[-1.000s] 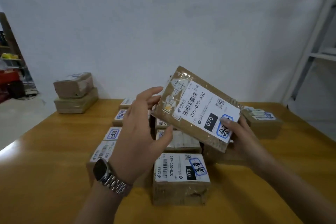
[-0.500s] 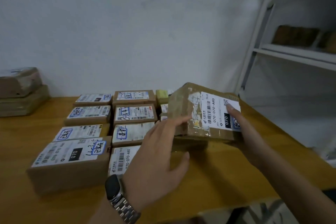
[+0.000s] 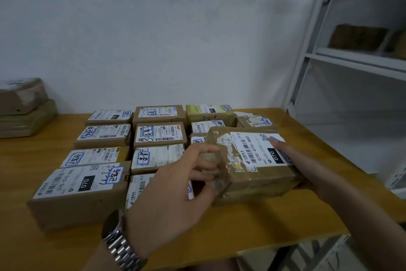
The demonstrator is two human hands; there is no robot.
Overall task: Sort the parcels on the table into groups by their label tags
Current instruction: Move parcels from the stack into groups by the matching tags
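Note:
A taped brown parcel with a white 070 label sits low at the right of the wooden table, on top of another box. My left hand, with a metal watch on the wrist, has its fingers curled against the parcel's left end. My right hand holds the right side, the index finger lying across the label. Left of it, several labelled brown parcels lie in rows, the nearest a large 070 box. A green-topped parcel lies in the back row.
Two stacked brown parcels rest at the far left of the table by the white wall. A white metal shelf unit stands to the right with brown parcels on it. The table's front edge runs bottom right.
The parcel, held up and tilted in front of me a second ago, has come down to the right side of the table. My view swung right; my left hand closed onto its end.

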